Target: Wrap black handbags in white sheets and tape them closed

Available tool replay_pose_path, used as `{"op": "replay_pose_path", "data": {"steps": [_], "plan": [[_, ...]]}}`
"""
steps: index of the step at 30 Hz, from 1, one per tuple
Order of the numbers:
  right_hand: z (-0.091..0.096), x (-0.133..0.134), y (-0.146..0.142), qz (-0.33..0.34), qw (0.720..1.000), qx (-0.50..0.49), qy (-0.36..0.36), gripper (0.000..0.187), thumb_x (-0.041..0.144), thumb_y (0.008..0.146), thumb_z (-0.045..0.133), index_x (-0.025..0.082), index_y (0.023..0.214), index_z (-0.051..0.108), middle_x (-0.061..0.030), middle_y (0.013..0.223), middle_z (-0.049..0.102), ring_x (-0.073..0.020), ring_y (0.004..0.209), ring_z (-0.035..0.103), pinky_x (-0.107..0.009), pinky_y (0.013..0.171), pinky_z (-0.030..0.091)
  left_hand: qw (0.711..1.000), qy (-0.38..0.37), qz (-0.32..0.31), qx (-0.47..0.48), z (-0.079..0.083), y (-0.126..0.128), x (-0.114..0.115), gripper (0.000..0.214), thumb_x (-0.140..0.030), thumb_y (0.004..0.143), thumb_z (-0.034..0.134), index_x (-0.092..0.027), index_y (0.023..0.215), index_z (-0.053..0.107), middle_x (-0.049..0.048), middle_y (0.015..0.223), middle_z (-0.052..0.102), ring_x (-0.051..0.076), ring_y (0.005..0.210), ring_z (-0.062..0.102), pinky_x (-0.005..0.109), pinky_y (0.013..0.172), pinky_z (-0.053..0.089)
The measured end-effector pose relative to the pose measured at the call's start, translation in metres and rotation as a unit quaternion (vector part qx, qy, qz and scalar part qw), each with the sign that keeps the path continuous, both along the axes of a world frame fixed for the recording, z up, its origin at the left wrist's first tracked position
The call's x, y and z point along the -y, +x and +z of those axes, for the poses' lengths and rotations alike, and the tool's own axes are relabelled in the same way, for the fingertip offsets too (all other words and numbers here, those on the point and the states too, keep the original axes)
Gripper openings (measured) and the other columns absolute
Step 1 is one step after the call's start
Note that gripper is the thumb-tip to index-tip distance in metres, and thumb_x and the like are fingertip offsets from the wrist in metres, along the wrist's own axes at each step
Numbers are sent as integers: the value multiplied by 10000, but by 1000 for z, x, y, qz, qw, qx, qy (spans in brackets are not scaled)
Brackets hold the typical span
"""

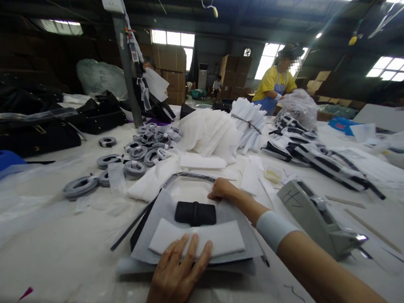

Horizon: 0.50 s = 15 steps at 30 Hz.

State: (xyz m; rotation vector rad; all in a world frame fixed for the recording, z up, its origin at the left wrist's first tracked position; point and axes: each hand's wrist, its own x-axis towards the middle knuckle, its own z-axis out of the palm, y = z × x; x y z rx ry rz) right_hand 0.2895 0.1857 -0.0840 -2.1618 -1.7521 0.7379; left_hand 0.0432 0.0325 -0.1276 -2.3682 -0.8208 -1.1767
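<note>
My left hand [177, 274] lies flat with fingers stretched out on a white foam sheet [217, 240], which rests on a grey sheet [165, 216] over a black flat piece. A small black wrapped part [195, 213] sits on the grey sheet just beyond the white one. My right hand [222, 189] reaches forward past the black part, fingers curled down at the far edge of the grey sheet; what they grip is hidden. A pale band wraps my right forearm [274, 227].
A grey tape dispenser [317, 217] stands right of my arm. Several grey tape rolls [135, 155] lie at the back left, white folded sheets [211, 134] in the middle, black straps [316, 158] to the right. Black bags [27, 134] sit far left. A person in yellow [276, 86] works across the table.
</note>
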Motion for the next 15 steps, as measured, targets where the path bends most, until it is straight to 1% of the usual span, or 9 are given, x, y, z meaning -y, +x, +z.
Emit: {"op": "replay_pose_path", "data": {"steps": [2,4,6,8,12,15], "plan": [[-1,4,1,-12,999,-49,-3,213,148,537,782,190,514,574,13,403,570,-207,560,666,-253,565,504,1000,-2,1,4,-1,1,1,384,-232,1015,353,-323,1286,610,6,1211,685,184,1157,597,349,1105,331],[0,9,4,-24,994,-105,11,213,157,578,746,195,552,538,35,419,563,-177,526,640,-241,543,499,1000,-1,4,3,-1,1,0,373,-233,1012,369,-318,1277,617,3,1205,688,190,1154,596,353,1098,332],[3,18,7,-29,985,-165,34,195,181,620,711,197,618,516,37,486,598,-151,522,626,-233,537,501,1000,-1,6,-3,-2,1,0,364,-238,1009,383,-315,1278,616,9,1208,686,196,1155,594,359,1092,336],[8,31,10,-27,974,-216,57,188,201,634,695,194,680,513,22,575,646,-136,542,625,-228,548,505,1000,0,7,-5,-2,1,0,367,-239,1011,375,-313,1279,615,15,1212,683,199,1152,595,362,1081,346],[20,60,14,-2,958,-275,86,207,281,660,696,172,800,590,-12,714,706,-141,615,645,-239,592,511,1000,1,8,-8,-1,1,1,381,-229,1013,355,-313,1280,612,20,1219,679,207,1147,597,365,1049,371],[28,75,17,24,955,-278,100,235,365,705,690,157,811,659,-23,747,717,-152,668,652,-251,644,507,999,-4,10,-34,3,-2,0,383,-214,1007,361,-307,1289,604,34,1225,675,216,1155,592,373,1030,390]]}}
